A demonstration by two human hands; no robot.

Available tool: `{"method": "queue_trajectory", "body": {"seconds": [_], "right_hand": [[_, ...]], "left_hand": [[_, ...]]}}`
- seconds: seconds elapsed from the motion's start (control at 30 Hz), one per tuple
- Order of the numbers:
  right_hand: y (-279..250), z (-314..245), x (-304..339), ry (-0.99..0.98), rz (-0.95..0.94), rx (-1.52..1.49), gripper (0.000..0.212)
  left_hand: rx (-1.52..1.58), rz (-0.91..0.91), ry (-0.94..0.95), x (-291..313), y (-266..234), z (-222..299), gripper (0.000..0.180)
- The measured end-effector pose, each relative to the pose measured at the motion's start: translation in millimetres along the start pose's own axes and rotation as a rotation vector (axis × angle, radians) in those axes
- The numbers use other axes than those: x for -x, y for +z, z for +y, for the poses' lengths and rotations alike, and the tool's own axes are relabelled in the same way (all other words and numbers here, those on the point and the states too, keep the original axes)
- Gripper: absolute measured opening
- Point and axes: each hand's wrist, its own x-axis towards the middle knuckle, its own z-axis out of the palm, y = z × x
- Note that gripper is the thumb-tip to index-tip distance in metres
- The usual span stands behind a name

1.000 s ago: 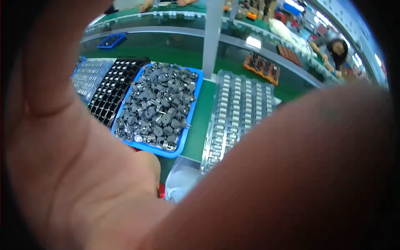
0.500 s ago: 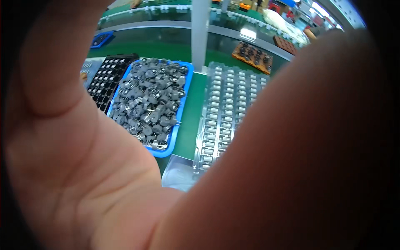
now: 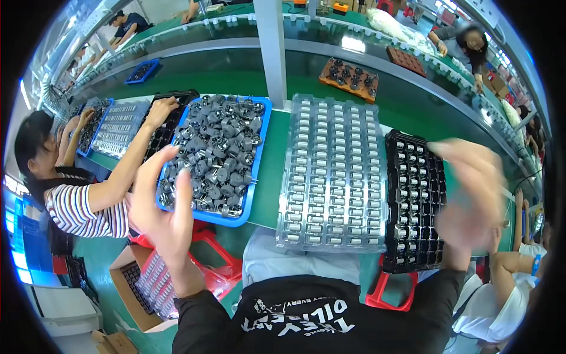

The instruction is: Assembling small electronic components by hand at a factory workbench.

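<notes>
My left hand [image 3: 162, 215] is up in the air with the fingers spread wide, holding nothing, hovering right over the near-left corner of the blue bin [image 3: 254, 177] that's piled with grey parts [image 3: 215, 156]. My right hand [image 3: 471, 194] is a motion-blurred smear over the right side of the black tray [image 3: 413, 200], fingers look open and I can't see anything in it, though honestly the blur makes it hard to be sure. Between the two hands sits the clear tray [image 3: 333, 177], full of rows of small silvery cylinders, touching the black tray on its right and just beside the blue bin on its left, all on the green bench [image 3: 271, 171]. Further out on the left, a neighbour in a striped top [image 3: 79, 209] is reaching an arm across to another black tray [image 3: 171, 112] next to the bin. Behind the trays runs a green conveyor with a brown board [image 3: 349, 76] of dark parts on it, well apart from my stuff. Down by my left elbow there's a cardboard box [image 3: 141, 283] on the floor with more trays stacked in it.
</notes>
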Motion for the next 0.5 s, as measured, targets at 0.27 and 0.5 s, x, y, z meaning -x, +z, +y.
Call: {"method": "queue_trajectory", "body": {"seconds": [0.27, 0.5], "right_hand": [[66, 49, 122, 0.523, -0.555, -0.235, 0.015], [102, 54, 132, 0.463, -0.672, -0.261, 0.016]], "left_hand": [[-0.262, -0.400, -0.060, 38, 41, -68, 0.044], [-0.288, -0.421, -0.044, 38, 87, -56, 0.055]]}}
